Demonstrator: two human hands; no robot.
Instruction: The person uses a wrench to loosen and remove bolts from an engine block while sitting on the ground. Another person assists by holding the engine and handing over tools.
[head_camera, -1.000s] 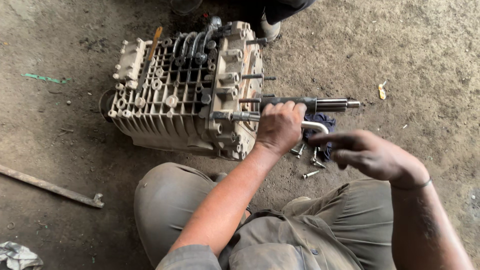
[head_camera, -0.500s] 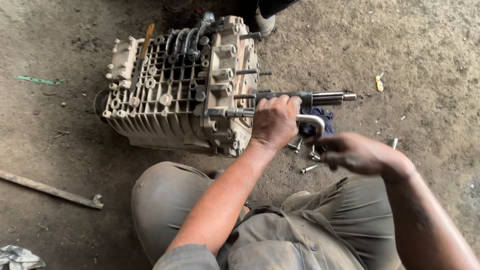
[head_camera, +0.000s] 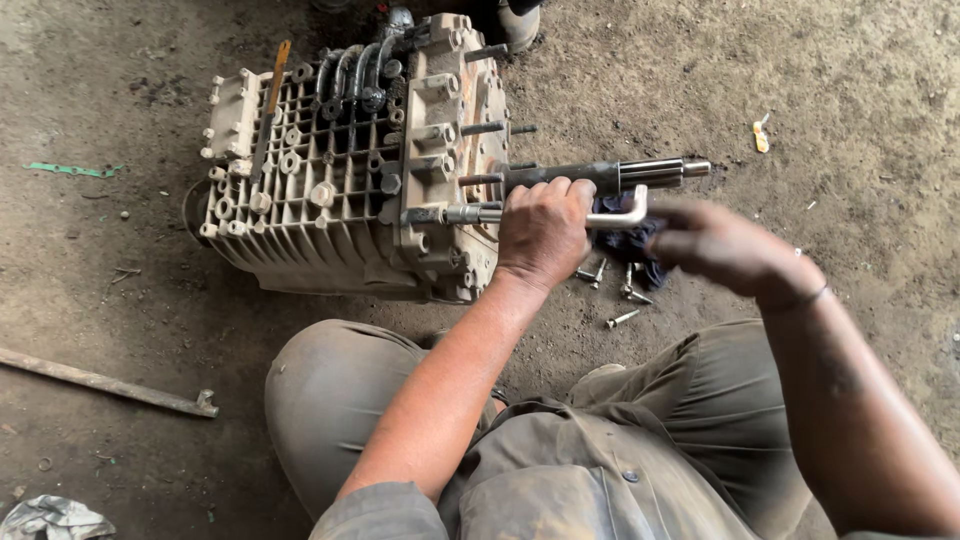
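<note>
Left hand (head_camera: 545, 232) gripping socket wrench (head_camera: 520, 213) at gearbox (head_camera: 350, 170), right hand (head_camera: 720, 245) holding its handle

A dusty dirt floor (head_camera: 850, 80) is seen throughout. A ribbed metal engine block (head_camera: 350, 170) is set on it at upper centre. Loose bolts (head_camera: 620, 285) are scattered right of centre, and a long metal bar (head_camera: 110, 385) is laid at lower left.
</note>
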